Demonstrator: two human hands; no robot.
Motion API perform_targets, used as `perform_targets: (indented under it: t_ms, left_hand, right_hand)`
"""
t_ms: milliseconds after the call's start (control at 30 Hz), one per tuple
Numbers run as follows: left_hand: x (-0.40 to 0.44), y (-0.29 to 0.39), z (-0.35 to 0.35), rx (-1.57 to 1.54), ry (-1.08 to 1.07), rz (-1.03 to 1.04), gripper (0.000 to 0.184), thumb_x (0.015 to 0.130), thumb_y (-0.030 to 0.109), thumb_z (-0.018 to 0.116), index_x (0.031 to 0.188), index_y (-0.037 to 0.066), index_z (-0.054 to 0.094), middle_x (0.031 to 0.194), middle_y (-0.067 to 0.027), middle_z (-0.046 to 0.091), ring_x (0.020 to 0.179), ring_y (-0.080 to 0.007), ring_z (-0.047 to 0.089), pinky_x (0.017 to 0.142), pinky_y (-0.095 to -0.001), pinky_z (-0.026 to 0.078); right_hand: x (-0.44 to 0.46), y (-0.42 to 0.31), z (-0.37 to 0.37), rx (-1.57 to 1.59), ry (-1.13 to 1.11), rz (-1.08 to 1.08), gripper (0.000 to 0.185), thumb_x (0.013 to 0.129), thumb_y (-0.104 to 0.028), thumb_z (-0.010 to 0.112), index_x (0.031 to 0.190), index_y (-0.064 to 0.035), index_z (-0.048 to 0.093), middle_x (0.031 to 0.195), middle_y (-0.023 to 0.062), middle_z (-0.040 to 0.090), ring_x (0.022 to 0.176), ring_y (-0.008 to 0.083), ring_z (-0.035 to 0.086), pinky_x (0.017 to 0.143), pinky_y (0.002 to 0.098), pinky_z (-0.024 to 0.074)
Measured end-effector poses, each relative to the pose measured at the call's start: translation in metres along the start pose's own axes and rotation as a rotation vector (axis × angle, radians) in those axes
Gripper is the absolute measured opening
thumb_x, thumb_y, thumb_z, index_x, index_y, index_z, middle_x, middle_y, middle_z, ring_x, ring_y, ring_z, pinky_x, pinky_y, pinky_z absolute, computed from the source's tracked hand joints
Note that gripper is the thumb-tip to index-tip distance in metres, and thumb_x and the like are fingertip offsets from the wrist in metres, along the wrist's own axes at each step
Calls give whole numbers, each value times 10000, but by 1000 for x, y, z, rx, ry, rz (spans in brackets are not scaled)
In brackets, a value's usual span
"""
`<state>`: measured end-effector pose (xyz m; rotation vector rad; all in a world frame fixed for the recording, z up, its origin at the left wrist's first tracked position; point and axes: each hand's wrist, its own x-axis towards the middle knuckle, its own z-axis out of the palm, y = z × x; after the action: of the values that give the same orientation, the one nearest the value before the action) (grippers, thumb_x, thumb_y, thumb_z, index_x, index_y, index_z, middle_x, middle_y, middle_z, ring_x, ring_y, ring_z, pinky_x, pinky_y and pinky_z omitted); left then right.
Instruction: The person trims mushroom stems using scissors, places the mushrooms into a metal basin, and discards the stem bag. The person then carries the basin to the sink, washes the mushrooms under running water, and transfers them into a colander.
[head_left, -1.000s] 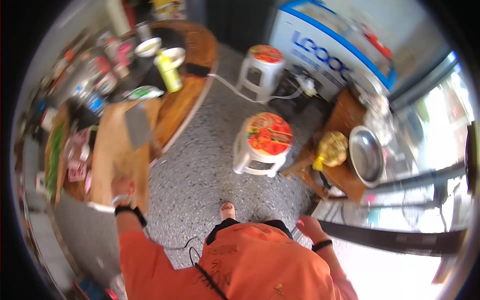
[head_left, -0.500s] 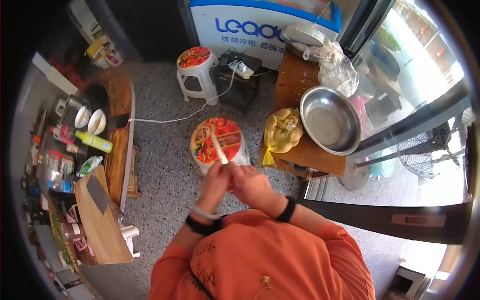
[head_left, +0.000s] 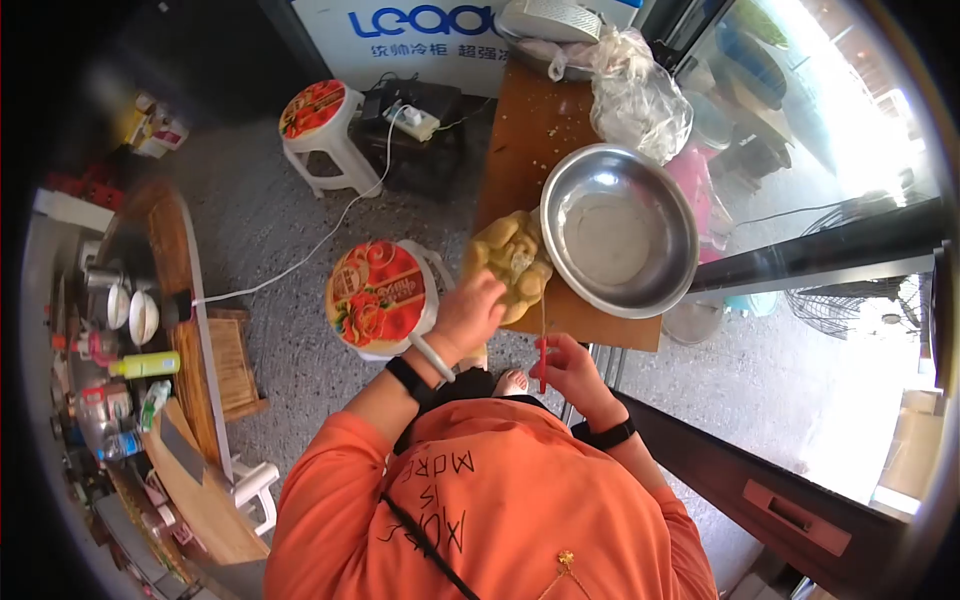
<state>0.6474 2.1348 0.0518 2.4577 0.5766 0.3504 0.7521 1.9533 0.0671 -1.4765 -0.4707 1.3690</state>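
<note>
A yellow net bag of potatoes [head_left: 515, 262] lies at the left edge of the brown table. My left hand [head_left: 472, 312] is closed at the near left side of the bag, its curled fingers against the netting. In my right hand [head_left: 575, 372], just off the table's front edge, is a red-handled knife [head_left: 543, 365]. Its thin blade points up toward the table and appears edge-on. A wide steel basin [head_left: 618, 230] stands immediately right of the bag.
The brown table [head_left: 520, 120] also bears a crumpled plastic bag [head_left: 640, 100]. A stool with a red printed top [head_left: 380, 292] stands left of my hands, another stool [head_left: 325, 130] behind it. A white cord [head_left: 320, 235] crosses the floor. Glass door [head_left: 800, 270] at right.
My hands were together over the near stool, holding a slim pale object. They have parted and moved right: the left to the potato bag, the right holding the red-handled knife.
</note>
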Motion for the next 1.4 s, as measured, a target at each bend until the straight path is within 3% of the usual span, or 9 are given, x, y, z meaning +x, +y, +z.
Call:
perform_targets:
  t_ms: [67, 167, 267, 567, 900, 1067, 1133, 1300, 1400]
  left_hand:
    - [26, -20, 10, 148, 72, 62, 157, 707, 127, 580, 853, 75, 556, 981, -54, 532, 935, -238, 505, 725, -355, 433]
    - [47, -45, 26, 339, -10, 95, 155, 688, 126, 576, 840, 96, 568, 958, -49, 512, 973, -246, 459, 769, -394, 404]
    - [53, -72, 41, 384, -47, 160, 82, 683, 140, 570, 760, 113, 562, 842, -58, 496, 860, -253, 462, 720, -405, 394]
    - [50, -55, 33, -225, -43, 51, 35, 688, 41, 515, 697, 29, 484, 777, -152, 484, 768, -346, 478, 689, -429, 407]
    - [22, -42, 29, -494, -266, 204, 57, 678, 20, 519, 716, 4, 480, 806, -147, 486, 791, -324, 493, 674, -384, 412]
    - [26, -41, 24, -364, -245, 31, 124, 696, 108, 572, 712, 21, 484, 745, -129, 511, 685, -326, 517, 616, -387, 428]
    - [43, -15, 14, -121, -214, -298, 162, 716, 176, 577, 719, 37, 493, 711, -135, 527, 652, -341, 534, 594, -411, 431]
    - [61, -25, 40, 38, -230, -337, 116, 757, 167, 518, 757, 54, 494, 787, -150, 576, 736, -350, 568, 610, -456, 437]
    - [54, -25, 37, -37, -178, -155, 68, 770, 121, 480, 754, 56, 497, 773, -138, 567, 722, -354, 558, 606, -452, 440]
  right_hand:
    - [3, -13, -1, 25, 47, 66, 329, 795, -100, 582, 1084, -7, 455, 728, 51, 580, 611, 104, 543, 547, 209, 433]
    - [14, -25, 2, 61, -61, 120, 599, 778, -525, 566, 1049, 4, 492, 690, 37, 532, 538, 83, 467, 470, 180, 343]
    - [28, -20, 5, 261, -70, 229, 641, 767, -572, 547, 1045, 4, 499, 684, 42, 531, 525, 88, 459, 458, 177, 324]
    - [69, -12, 8, 361, 31, 246, 464, 841, -419, 537, 1035, 2, 508, 666, 31, 531, 487, 88, 430, 437, 202, 340]
    - [94, -13, -22, 407, 88, 126, 303, 831, -246, 576, 916, 45, 558, 523, -31, 426, 418, 48, 335, 390, 192, 248]
    - [85, -33, -36, 267, 41, 215, 257, 778, -232, 626, 805, 23, 596, 527, -4, 449, 424, 56, 361, 384, 201, 242]
    - [79, -36, -39, 202, -18, 229, 270, 782, -234, 622, 835, 29, 592, 530, -2, 452, 425, 60, 366, 389, 202, 249]
    - [75, -35, -36, 231, -53, 194, 344, 833, -281, 577, 947, 43, 558, 536, -31, 407, 426, 45, 322, 395, 188, 238]
    - [77, -37, -34, 262, -43, 229, 341, 834, -294, 564, 916, 37, 570, 541, -24, 422, 433, 49, 333, 400, 190, 237]
